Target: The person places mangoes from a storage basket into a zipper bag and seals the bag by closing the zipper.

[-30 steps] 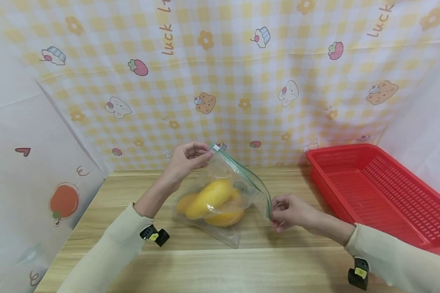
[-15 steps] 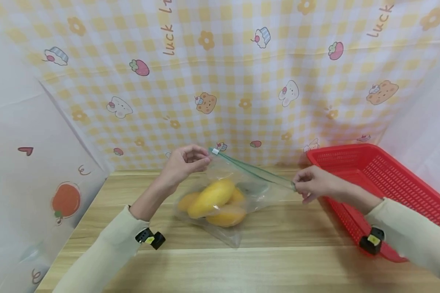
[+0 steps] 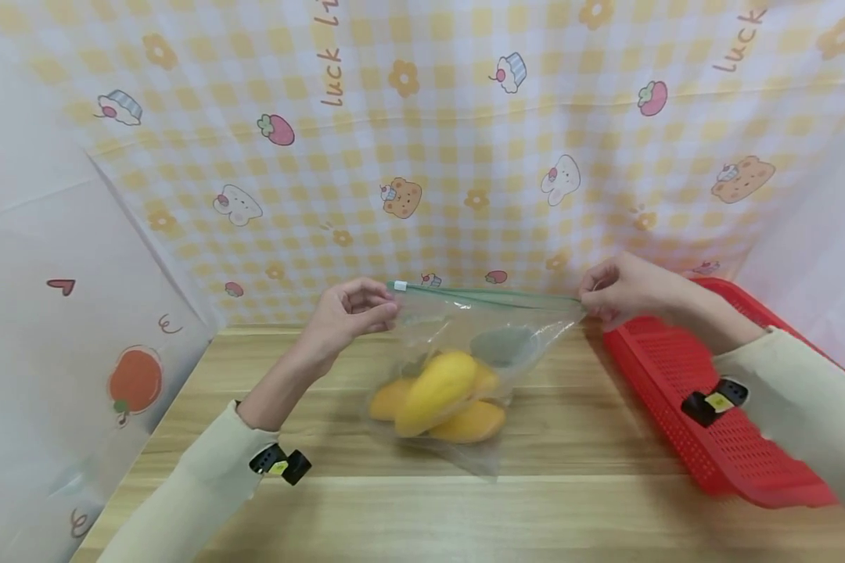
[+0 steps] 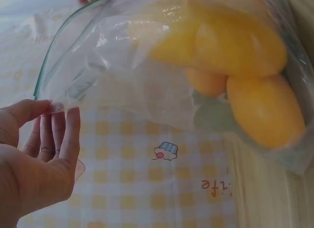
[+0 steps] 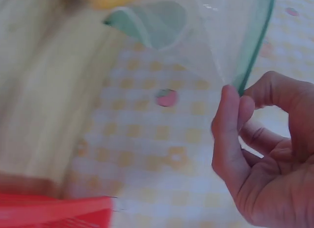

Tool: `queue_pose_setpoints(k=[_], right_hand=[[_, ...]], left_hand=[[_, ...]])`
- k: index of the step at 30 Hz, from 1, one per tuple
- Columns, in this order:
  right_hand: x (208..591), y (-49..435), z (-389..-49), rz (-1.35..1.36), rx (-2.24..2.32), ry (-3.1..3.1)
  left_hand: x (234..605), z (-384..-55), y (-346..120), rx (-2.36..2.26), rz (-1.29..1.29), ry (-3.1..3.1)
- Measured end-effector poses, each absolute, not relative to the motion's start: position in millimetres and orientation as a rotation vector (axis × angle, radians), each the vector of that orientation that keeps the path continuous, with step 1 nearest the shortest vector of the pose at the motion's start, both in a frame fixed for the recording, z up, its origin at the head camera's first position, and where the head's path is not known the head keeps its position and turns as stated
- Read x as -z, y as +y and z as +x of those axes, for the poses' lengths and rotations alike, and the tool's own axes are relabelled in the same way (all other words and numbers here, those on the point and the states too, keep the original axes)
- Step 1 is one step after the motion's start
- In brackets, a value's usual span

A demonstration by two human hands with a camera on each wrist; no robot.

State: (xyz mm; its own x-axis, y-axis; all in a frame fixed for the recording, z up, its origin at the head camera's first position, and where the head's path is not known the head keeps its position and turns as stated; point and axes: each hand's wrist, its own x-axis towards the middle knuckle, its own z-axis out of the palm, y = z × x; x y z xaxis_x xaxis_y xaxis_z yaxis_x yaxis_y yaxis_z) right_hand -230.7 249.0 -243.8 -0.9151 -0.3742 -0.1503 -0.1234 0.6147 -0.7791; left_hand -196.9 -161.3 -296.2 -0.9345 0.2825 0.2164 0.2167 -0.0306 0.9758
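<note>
A clear zipper bag [image 3: 422, 332] with a green top strip hangs between both hands, several yellow mangoes [image 3: 440, 391] in its lower part. Its white slider [image 3: 400, 286] sits at the left end of the strip. My left hand [image 3: 348, 319] pinches the bag's upper left corner between thumb and fingertips; the left wrist view shows the same hand [image 4: 41, 144] at that corner. At the upper right corner, my right hand [image 3: 623, 289] pinches the end of the green strip, as the right wrist view also shows [image 5: 265, 139]. The strip is stretched nearly level.
A red plastic basket [image 3: 676, 391] stands on the right of the wooden table [image 3: 422, 516], partly behind the right forearm. A yellow checked cloth [image 3: 451, 156] hangs along the back, and a white printed sheet [image 3: 35, 352] covers the left side.
My right hand has moved up and right with its corner of the bag, drawing the green strip from a sagging slant to nearly level. The left hand stays at its corner.
</note>
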Motion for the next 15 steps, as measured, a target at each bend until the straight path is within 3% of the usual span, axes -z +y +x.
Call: queue_pose_setpoints(k=[7, 15], right_hand=[[214, 244, -234, -0.514, 1.022, 2.798], [233, 237, -232, -0.762, 0.815, 3.139]], left_hand=[[300, -198, -161, -2.189, 0.572, 2.119], [306, -201, -162, -2.228, 0.563, 2.102]])
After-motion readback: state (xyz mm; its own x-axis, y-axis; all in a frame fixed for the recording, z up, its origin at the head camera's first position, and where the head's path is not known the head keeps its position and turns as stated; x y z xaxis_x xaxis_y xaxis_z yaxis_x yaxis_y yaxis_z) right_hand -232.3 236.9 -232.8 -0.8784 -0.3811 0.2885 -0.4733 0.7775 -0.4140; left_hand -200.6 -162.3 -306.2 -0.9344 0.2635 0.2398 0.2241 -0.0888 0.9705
